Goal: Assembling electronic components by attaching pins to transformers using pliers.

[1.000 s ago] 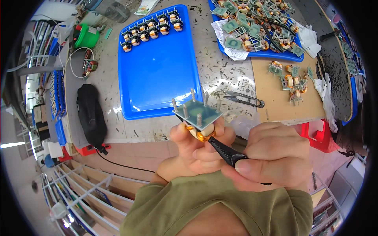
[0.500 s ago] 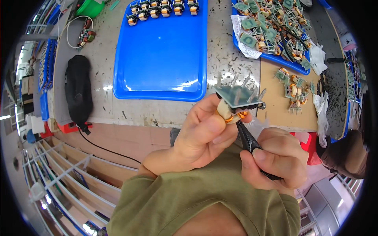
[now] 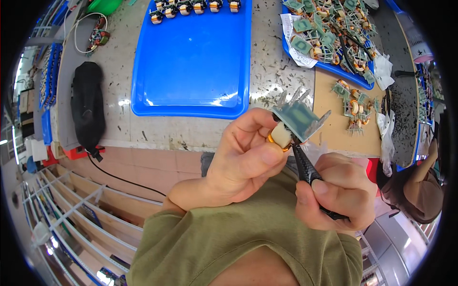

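My left hand [image 3: 245,159] pinches a coil on a small circuit board [image 3: 299,120] between thumb and fingers, above the near edge of the bench. The board is green and tilted, with several metal pins sticking up from it. Below it shows the pale coil body [image 3: 280,135] with orange copper wire. My right hand [image 3: 338,193] is closed round a black tapered tool [image 3: 305,166] with a textured grip. The tool's narrow end reaches under the board beside the coil; its exact tip is hidden.
A blue tray [image 3: 191,71] holds rows of coil boards [image 3: 198,7] at its far end. At the right, a second blue tray [image 3: 343,75] is heaped with similar boards. Several more lie on the brown cardboard [image 3: 329,124]. A black pouch [image 3: 88,105] lies at the left.
The coil board has turned in my left hand, so its green face shows more. Both hands have shifted slightly right, the tool still against the underside.
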Action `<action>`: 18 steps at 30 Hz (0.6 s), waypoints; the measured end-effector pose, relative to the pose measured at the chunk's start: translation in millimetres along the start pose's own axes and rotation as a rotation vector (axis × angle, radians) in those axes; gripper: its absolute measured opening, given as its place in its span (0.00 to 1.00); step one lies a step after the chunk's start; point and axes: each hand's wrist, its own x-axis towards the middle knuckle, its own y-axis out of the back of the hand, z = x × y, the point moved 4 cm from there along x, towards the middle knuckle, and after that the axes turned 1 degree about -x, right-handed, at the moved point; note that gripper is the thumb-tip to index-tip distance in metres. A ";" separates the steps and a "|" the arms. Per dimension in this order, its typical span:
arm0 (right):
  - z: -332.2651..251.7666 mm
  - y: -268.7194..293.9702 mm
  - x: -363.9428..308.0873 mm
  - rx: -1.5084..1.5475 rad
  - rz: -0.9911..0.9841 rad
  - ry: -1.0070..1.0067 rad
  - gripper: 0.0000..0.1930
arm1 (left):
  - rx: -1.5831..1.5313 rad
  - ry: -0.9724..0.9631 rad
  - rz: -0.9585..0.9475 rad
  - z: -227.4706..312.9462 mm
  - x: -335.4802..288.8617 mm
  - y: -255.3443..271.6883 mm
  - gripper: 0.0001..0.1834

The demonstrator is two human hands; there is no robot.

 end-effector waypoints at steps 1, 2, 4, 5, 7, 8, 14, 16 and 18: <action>0.1 0.7 0.0 0.002 -0.004 -0.001 0.17 | -0.006 0.000 0.013 0.4 -0.5 -0.5 0.16; 0.0 0.9 0.0 0.006 -0.031 -0.010 0.17 | -0.008 0.001 0.013 0.2 -0.3 -1.3 0.16; -0.7 -0.3 -0.9 0.009 -0.060 -0.020 0.17 | -0.032 0.001 -0.004 0.0 -0.2 -2.5 0.16; -0.8 -0.2 -1.5 -0.002 -0.027 -0.037 0.17 | -0.041 0.002 -0.011 -0.1 0.2 -2.8 0.16; -2.1 0.6 -1.7 -0.016 0.007 -0.054 0.17 | 0.005 0.019 0.005 0.0 0.3 -1.2 0.16; -2.8 0.8 -1.3 -0.026 0.006 -0.066 0.17 | 0.004 0.019 0.006 0.0 0.5 -1.8 0.16; -0.7 3.2 -2.5 -0.007 -0.006 -0.079 0.17 | 0.003 0.051 -0.003 -0.6 1.0 -1.1 0.16; -0.2 3.7 -2.6 -0.015 -0.005 -0.088 0.17 | 0.015 0.032 0.020 -1.2 1.4 -2.0 0.15; 0.7 3.3 -3.8 -0.002 -0.003 -0.102 0.17 | 0.028 0.032 0.035 -1.4 2.1 -3.9 0.15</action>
